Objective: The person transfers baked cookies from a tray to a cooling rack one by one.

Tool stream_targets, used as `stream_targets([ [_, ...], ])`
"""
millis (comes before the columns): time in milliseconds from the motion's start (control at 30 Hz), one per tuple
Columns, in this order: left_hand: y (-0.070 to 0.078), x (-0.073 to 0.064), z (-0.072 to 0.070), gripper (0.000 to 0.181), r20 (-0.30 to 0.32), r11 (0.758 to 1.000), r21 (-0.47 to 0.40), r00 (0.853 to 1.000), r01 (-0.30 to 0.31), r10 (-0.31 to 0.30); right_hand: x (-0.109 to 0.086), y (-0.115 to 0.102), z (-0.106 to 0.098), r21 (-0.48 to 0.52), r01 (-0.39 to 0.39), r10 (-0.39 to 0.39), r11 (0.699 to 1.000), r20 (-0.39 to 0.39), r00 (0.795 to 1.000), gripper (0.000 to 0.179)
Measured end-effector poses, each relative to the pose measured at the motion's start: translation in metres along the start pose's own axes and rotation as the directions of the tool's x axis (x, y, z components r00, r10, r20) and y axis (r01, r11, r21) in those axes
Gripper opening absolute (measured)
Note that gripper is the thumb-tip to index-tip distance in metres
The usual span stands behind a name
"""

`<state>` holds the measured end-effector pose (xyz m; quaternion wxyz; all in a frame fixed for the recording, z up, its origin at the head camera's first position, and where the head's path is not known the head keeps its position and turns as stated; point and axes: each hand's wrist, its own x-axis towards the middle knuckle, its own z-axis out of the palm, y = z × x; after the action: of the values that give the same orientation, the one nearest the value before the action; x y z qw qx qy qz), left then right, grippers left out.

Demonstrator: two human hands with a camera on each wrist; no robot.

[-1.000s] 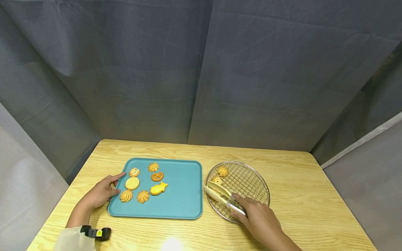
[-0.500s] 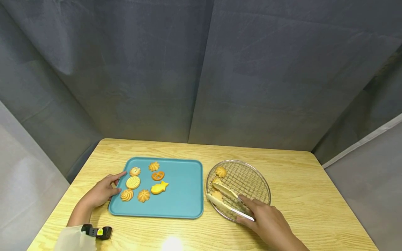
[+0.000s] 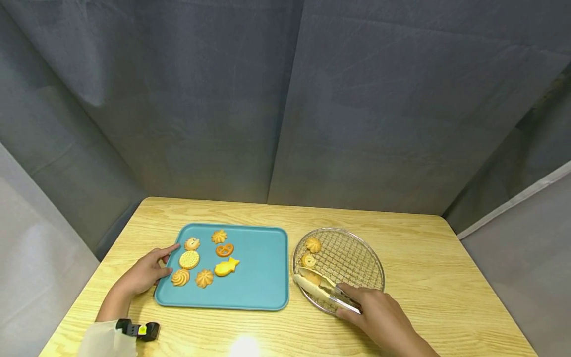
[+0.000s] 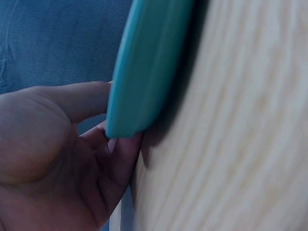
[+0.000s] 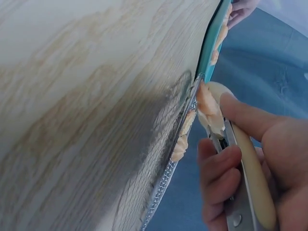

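Observation:
My right hand (image 3: 374, 312) grips a pair of tongs (image 3: 332, 292), cream-tipped with metal arms. Between the tong tips is a golden cookie (image 3: 313, 276), at the left part of a round wire rack (image 3: 352, 258); the right wrist view shows this cookie (image 5: 208, 103) close against the rack's edge. Two other cookies, one ridged (image 3: 314, 245) and one ring-like (image 3: 308, 261), lie on the rack behind it. My left hand (image 3: 144, 272) holds the left rim of a teal tray (image 3: 258, 267). In the left wrist view, fingers reach under the tray's edge (image 4: 144, 82).
Several cookies lie on the tray's left half, among them a pretzel (image 3: 224, 250), a yellow fish-shaped one (image 3: 226, 267) and a round dotted one (image 3: 189, 259). Tray and rack stand side by side on a wooden table (image 3: 428, 277). Grey curtains (image 3: 285, 99) hang behind.
The tongs spread apart, uncovering the cookie between them, then came together around it, shifting slightly right and down. The ring-like cookie shows more fully now. My left hand stays at the tray.

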<state>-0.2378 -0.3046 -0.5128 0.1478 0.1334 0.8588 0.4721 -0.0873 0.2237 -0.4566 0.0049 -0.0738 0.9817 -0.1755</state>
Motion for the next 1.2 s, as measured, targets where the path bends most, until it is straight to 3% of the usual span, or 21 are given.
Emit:
stream_targets([
  [200,0.004,-0.026,0.013,0.065,-0.053,0.999,-0.027,0.998,0.025,-0.027,0.0,0.011,-0.011,-0.019,0.048,-0.049,0.999,-0.026,0.998,0.05],
  [367,0.004,-0.026,0.013,0.065,-0.053,0.999,-0.025,0.998,0.026,-0.027,-0.001,0.015,-0.01,-0.133,0.069,-0.084,0.989,-0.109,0.991,0.05],
  [533,0.005,-0.027,0.013,0.064,-0.055,0.999,-0.014,0.998,0.029,-0.03,0.0,0.015,-0.008,-0.224,0.069,-0.098,0.972,-0.12,0.988,0.051],
  [700,0.005,-0.027,0.014,0.064,-0.062,1.0,-0.014,0.998,0.028,-0.029,0.0,0.013,-0.007,-0.202,0.07,-0.088,0.977,-0.082,0.993,0.057],
  [900,0.011,-0.04,0.02,0.063,-0.096,0.999,-0.011,0.994,0.048,-0.049,0.001,0.017,-0.008,-0.127,0.098,-0.102,0.987,-0.028,0.994,0.066],
  [1200,0.018,-0.055,0.028,0.064,-0.126,0.998,-0.01,0.99,0.069,-0.07,0.004,0.023,-0.008,-0.096,0.128,-0.131,0.987,-0.027,0.991,0.072],
])
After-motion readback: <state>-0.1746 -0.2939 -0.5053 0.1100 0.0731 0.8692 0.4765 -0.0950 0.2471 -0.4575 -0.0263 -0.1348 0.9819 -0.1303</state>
